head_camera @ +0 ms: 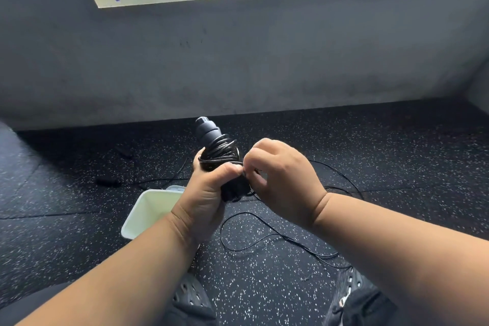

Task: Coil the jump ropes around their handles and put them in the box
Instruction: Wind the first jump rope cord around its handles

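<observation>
- Jump-rope handles (211,137), black, cylindrical and bundled together, stand nearly upright in front of the person, above the floor, with the thin black cord (221,151) already wound round their middle in many glossy turns.
- Left hand (205,193) has its fingers curled tight round the lower part of the bundle, thumb pressed over the turns; this grip likely keeps the coil from springing loose while more cord goes on.
- Right hand (280,174) pinches the cord between fingertips just beside the left thumb, probably guiding the next turn or tucking it in.
- Loose cord (264,235) trails from the hands down in slack loops across the dark speckled rubber floor (397,180), so winding looks unfinished.
- Pale cream rectangular plastic box (148,209) sits open on the floor just below and left of the hands, partly hidden by the left forearm, handy for dropping the bundle in.
- More black handles (108,182) and cord lie on the floor further left, seemingly another rope waiting.
- Black perforated shoes (193,296) show at the bottom edge.
- No brand, label or writing can be read on anything.
</observation>
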